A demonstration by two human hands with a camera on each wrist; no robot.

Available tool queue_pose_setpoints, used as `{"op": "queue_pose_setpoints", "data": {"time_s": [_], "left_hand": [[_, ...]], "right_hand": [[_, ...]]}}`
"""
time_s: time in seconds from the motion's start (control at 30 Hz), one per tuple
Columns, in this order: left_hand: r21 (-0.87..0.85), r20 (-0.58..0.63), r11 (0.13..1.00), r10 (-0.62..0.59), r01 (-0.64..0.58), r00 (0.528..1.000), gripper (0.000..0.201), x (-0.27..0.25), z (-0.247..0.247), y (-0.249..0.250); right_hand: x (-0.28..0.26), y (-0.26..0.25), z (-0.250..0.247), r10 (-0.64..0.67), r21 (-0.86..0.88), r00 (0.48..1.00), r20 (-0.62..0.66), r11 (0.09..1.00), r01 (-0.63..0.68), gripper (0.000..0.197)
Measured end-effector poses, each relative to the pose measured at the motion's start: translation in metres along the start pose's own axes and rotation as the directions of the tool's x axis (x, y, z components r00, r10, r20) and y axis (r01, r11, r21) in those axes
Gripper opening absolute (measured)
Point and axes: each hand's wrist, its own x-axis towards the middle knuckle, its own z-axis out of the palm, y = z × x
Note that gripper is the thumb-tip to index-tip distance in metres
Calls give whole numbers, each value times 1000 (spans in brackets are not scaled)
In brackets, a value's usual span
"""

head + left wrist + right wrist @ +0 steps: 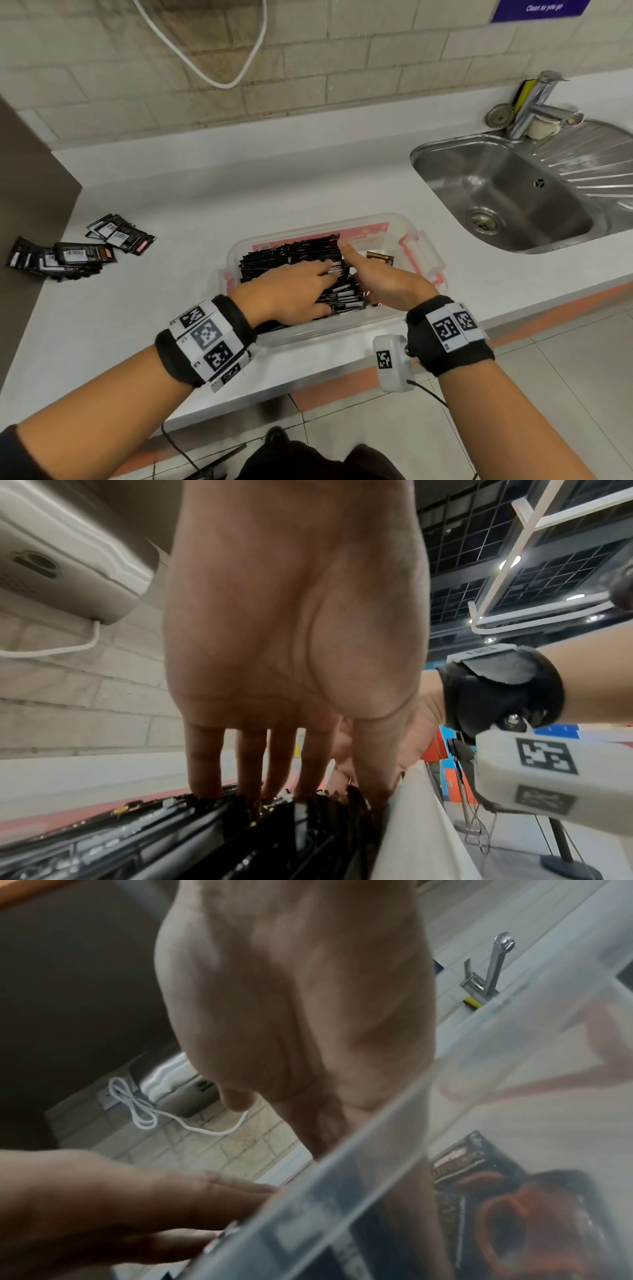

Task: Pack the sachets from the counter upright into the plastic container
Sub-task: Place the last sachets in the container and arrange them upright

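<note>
1. Both your hands are in the plastic container (404, 219): left hand (291, 291) spread flat, fingers pressing the packed sachets' (308, 253) tops; right hand (383, 277) straight-fingered against the row's end.
2. Step: squaring the upright row.
3. Next: fetch the loose sachets (78, 253) from the bench (205, 192), far left; keep the row propped.

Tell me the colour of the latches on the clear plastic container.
Pinkish-red latches on the clear plastic container, clearest in the head view.

Even indoor light — blurry wrist views
</note>
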Motion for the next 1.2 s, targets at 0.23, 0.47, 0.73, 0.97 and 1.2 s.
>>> {"op": "queue_pose_setpoints", "data": {"time_s": [0.23, 0.47, 0.73, 0.97, 1.2], "left_hand": [[-35, -129, 999, -6, 2, 992, 73, 1, 4, -1], [40, -26, 997, -59, 60, 998, 68, -2, 24, 0], [32, -27, 995, -90, 91, 996, 72, -3, 26, 0], [14, -111, 995, -95, 97, 989, 75, -1, 21, 2], [-24, -83, 991, -136, 134, 987, 87, -4, 25, -5]], "right_hand": [[1, -4, 8, -77, 72, 996, 35, 995, 74, 80], [11, 5, 5, -125, 166, 992, 5, 978, 123, 74], [22, 4, 18, -139, 26, 989, -47, 990, 140, 85], [19, 4, 24, -132, 3, 986, -100, 991, 133, 102], [23, 3, 21, -160, 45, 974, -162, 985, 169, 82]]}}
